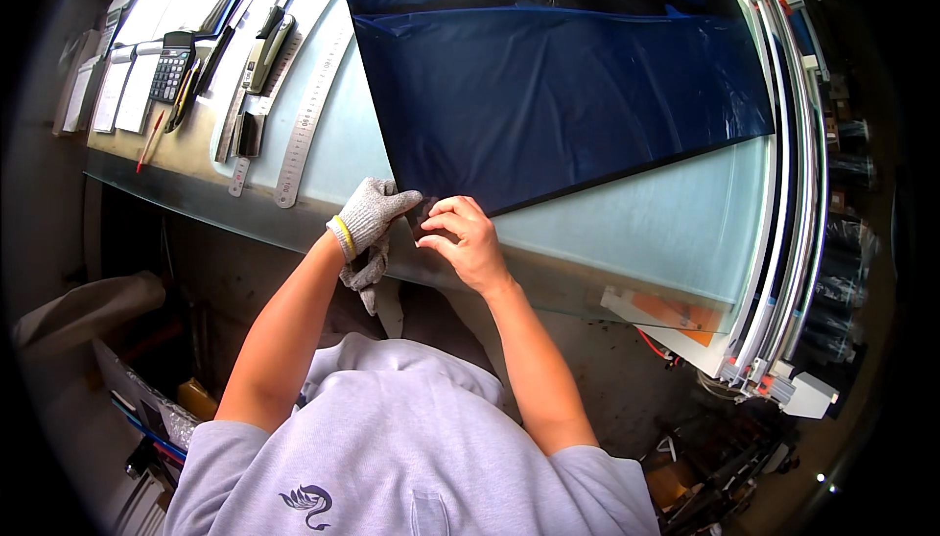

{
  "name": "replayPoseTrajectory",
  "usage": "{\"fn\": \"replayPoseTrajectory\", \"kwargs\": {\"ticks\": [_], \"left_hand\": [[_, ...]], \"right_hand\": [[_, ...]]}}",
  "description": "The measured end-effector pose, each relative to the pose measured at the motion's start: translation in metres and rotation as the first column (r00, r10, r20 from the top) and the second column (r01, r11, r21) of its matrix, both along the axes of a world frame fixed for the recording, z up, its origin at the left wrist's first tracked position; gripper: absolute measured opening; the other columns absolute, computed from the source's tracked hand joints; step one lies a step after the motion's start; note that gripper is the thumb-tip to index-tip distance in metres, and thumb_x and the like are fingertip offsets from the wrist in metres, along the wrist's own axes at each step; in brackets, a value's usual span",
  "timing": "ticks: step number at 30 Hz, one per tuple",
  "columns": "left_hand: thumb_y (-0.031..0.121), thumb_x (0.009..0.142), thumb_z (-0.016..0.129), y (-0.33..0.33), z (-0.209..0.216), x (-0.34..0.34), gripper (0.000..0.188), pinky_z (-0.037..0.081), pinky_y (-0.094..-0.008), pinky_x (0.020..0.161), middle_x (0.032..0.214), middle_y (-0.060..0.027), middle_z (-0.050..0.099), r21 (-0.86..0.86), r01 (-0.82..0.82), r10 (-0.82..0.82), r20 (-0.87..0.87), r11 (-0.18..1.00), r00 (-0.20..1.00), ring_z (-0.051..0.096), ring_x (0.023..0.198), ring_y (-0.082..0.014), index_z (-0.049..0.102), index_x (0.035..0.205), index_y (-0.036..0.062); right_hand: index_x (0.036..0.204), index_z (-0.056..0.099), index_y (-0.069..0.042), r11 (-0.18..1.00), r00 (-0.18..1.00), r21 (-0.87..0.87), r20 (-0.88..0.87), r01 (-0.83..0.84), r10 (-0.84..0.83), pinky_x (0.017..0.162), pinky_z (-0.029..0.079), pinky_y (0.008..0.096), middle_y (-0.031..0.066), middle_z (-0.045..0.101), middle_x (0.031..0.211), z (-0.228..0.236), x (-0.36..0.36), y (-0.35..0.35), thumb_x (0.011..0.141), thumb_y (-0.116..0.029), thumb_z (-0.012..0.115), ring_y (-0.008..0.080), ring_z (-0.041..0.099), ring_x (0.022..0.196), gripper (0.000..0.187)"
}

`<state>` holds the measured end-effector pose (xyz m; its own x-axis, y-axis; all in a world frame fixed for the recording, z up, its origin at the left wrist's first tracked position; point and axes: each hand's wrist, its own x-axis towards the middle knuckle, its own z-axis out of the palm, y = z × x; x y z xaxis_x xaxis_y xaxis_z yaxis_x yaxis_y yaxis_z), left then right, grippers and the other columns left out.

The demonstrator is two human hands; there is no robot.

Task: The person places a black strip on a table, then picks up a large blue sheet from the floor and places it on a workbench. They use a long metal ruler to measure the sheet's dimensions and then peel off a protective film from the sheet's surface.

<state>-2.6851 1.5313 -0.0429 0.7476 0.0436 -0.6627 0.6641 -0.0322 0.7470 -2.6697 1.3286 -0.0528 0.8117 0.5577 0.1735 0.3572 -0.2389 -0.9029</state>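
A large dark blue, film-covered sheet lies over the glass-topped table, its near corner pointing toward me. My left hand, in a grey knitted glove with a yellow cuff band, closes its thumb and fingers at that corner. Below it hangs more grey knit; whether it is the same glove's fingers or a second glove, I cannot tell. My right hand is bare, just right of the corner. Its thumb and fingers curl toward each other at the corner, and whatever is between their tips is too small to make out.
Left on the glass table lie steel rulers, a green stapler, a black calculator, a red pen and papers. A long metal rail assembly borders the right side. An orange-and-white panel shows under the glass.
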Motion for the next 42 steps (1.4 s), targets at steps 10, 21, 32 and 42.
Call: {"fn": "replayPoseTrajectory", "kwargs": {"ticks": [10,21,32,42], "left_hand": [[0.033,0.089,0.073,0.006,0.001,-0.001,0.039,0.038,-0.0291,0.047,0.056,0.0006,0.049,-0.018,0.029,-0.029,0.010,0.999,1.000,0.044,0.052,-0.0076,0.061,0.068,0.0023],[0.027,0.081,0.077,0.002,0.006,-0.006,0.029,0.046,-0.0265,0.057,0.075,0.0009,0.063,-0.056,0.145,-0.139,0.103,0.988,0.985,0.051,0.062,-0.0069,0.072,0.090,-0.0005],[0.023,0.085,0.075,0.005,0.005,-0.007,0.021,0.047,-0.0261,0.060,0.073,0.0026,0.062,-0.113,0.136,-0.124,0.107,0.984,0.986,0.053,0.065,-0.0059,0.072,0.087,0.0017],[0.026,0.091,0.065,0.005,-0.003,-0.005,0.027,0.049,-0.0267,0.071,0.083,-0.0053,0.073,-0.081,0.182,-0.157,0.244,0.980,0.957,0.056,0.073,-0.0080,0.074,0.093,0.0006]], "right_hand": [[0.091,0.064,-0.002,0.989,0.900,-0.089,0.430,0.121,-0.071,0.079,0.053,0.0387,0.0109,0.064,0.094,0.011,-0.017,0.014,0.079,0.001,0.070,0.0301,0.063,0.088,0.014],[0.094,0.065,0.001,0.893,0.883,0.009,-0.155,0.449,-0.443,0.075,0.052,0.0338,0.0097,0.067,0.087,-0.009,-0.018,0.024,0.085,0.001,0.068,0.0203,0.066,0.079,0.009],[0.080,0.066,0.001,0.877,0.872,0.044,-0.146,0.478,-0.468,0.062,0.049,0.0342,0.0096,0.062,0.076,-0.006,-0.012,0.031,0.080,0.000,0.075,0.0223,0.062,0.067,0.009],[0.082,0.070,0.000,0.890,0.884,0.074,-0.183,0.450,-0.431,0.059,0.048,0.0307,0.0077,0.066,0.075,-0.002,-0.007,0.020,0.083,0.001,0.074,0.0178,0.062,0.063,0.004]]}}
